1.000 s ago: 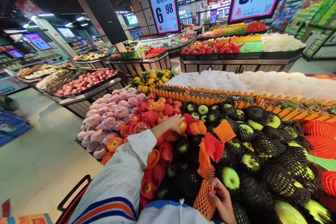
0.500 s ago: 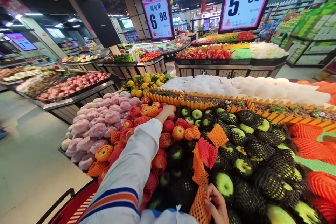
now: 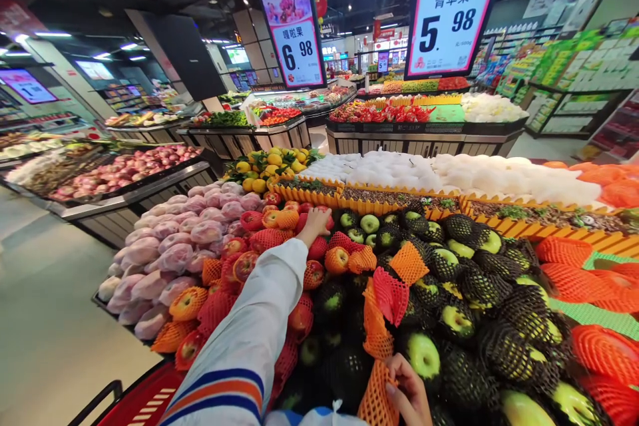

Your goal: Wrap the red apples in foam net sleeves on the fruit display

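Note:
My left hand (image 3: 316, 222) reaches far out over the red apples, fingers bent over a red apple (image 3: 329, 221) that is partly hidden beneath them. Near the bottom edge, the fingers of my right hand (image 3: 409, 391) pinch an orange foam net sleeve (image 3: 378, 394). Above that sleeve lie another orange foam net (image 3: 377, 329) and a pink one (image 3: 391, 294), on top of the green apples. A bare green apple (image 3: 423, 353) is right beside my right hand. Around my left arm are red apples in red and orange nets, such as a netted apple (image 3: 188, 304).
Pale wrapped fruit (image 3: 174, 259) is heaped at left, black-netted green apples (image 3: 504, 333) at right. An orange scalloped divider (image 3: 399, 198) runs behind, with white-wrapped fruit (image 3: 379, 166) beyond. Price screens (image 3: 449, 20) hang overhead. A red shopping basket (image 3: 144, 399) stands at lower left.
The view has shifted slightly, with the display sitting a little lower and further left. My left hand's fingers now lie over the red apple. My right hand keeps pinching the orange net.

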A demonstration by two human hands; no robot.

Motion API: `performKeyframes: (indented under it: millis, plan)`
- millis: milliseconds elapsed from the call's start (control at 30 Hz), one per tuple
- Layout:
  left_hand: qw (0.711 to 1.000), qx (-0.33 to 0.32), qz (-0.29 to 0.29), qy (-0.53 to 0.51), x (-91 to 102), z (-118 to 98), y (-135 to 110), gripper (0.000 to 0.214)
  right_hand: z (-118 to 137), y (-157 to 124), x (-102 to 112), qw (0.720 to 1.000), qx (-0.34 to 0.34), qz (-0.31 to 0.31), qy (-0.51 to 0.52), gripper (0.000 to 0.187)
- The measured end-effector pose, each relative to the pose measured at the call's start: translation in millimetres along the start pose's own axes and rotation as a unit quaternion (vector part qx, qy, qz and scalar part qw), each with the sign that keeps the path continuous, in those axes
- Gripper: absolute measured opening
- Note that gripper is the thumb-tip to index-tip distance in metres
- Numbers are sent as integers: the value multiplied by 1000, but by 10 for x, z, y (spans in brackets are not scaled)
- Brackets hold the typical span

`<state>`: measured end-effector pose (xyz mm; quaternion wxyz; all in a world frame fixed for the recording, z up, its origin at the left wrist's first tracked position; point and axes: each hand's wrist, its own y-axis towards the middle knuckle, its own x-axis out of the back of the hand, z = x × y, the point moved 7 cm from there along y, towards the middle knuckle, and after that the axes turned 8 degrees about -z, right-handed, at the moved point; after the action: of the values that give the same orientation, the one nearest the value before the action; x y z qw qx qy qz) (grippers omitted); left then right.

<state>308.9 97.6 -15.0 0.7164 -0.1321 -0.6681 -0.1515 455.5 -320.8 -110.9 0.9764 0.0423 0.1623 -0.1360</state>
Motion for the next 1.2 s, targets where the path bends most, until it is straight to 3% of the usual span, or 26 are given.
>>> performKeyframes:
  millis: [133, 233, 300, 367, 433, 533, 600, 633, 700, 800, 900, 1200]
  plan:
    - [996, 14, -79, -38, 509, -86, -151, 85, 23, 10, -19, 1000, 3, -16, 23, 27]
    - [987, 31, -139, -70, 925, -143, -479, 85, 34, 22, -21, 998, -14, -33, 43, 29]
    - [974, 32, -168, -151, 1121, -205, -824, 76, 37, 35, -18, 998, -28, -40, 46, 31]
    - [928, 14, -164, -335, 1176, -316, -1249, 61, 50, 50, -11, 997, -34, -49, 39, 34]
    - [848, -10, -102, -521, 1062, -502, -1720, 52, 78, 57, -13, 998, -32, -52, 30, 37]
    - [743, 8, 14, -670, 687, -837, -2422, 57, 125, 37, -82, 999, -21, -10, 28, 39]
    - [690, 15, 58, -721, 457, -1069, -2797, 63, 138, 1, -154, 999, -19, 40, 20, 40]
    - [679, 10, 61, -731, 380, -1168, -2937, 64, 137, -19, -180, 998, -20, 59, 10, 39]
    - [683, 3, 32, -730, 293, -1294, -3116, 63, 132, -57, -211, 996, -25, 82, -21, 39]
    - [717, 22, -29, -696, 229, -1328, -3219, 58, 166, -101, -264, 992, -19, 106, -71, 37]
    - [729, 39, -28, -683, 145, -1320, -3263, 58, 252, -119, -316, 988, 9, 118, -102, 34]
    - [676, -27, 33, -736, 85, -1433, -3417, 75, 361, -47, -118, 991, 100, -9, -88, 26]
